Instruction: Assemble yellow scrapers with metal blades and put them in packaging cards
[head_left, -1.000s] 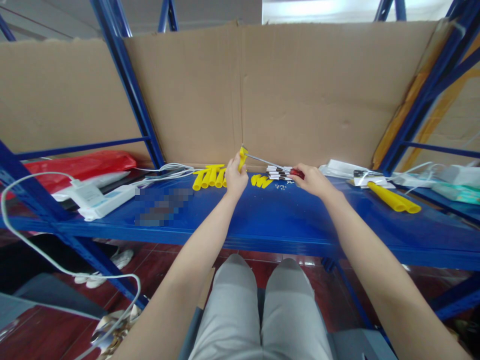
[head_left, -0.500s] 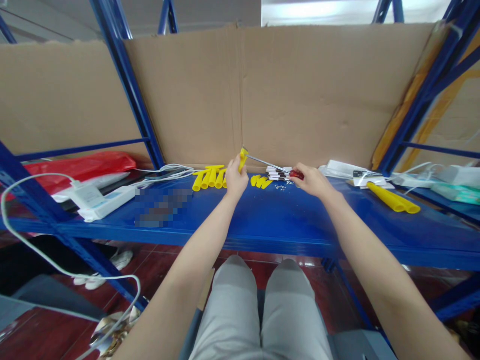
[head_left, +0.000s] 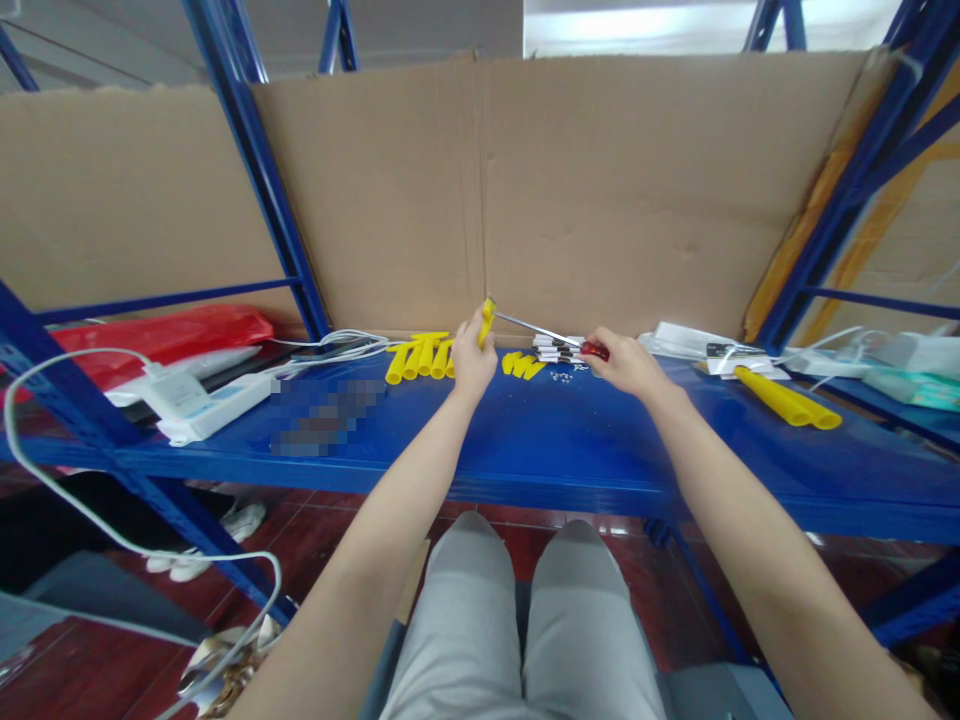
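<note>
My left hand (head_left: 474, 358) is closed around a yellow plastic handle (head_left: 487, 318) and holds it upright above the shelf. In my right hand (head_left: 622, 362) is a screwdriver (head_left: 541, 329) with a red grip and a long metal shaft. The shaft points left, its tip at the top of the handle; whether it sits in a screw is too small to tell. Several yellow handles (head_left: 425, 358) lie left of my left hand. Between the hands are small flat yellow pieces (head_left: 523, 364), a stack of white-and-black packets (head_left: 555, 349) and tiny scattered screw-like bits (head_left: 561, 378).
Two yellow tubes (head_left: 787, 397) and a white packet (head_left: 739, 359) lie at right on the blue shelf (head_left: 540, 440). A white power strip (head_left: 217, 405), cables and a red bag (head_left: 180, 340) are at left. Cardboard (head_left: 600, 190) stands behind; blue posts (head_left: 255, 170) flank it.
Hardly anything differs. Both hands keep the same hold on the yellow handle and the screwdriver, and the whole view has shifted very slightly.
</note>
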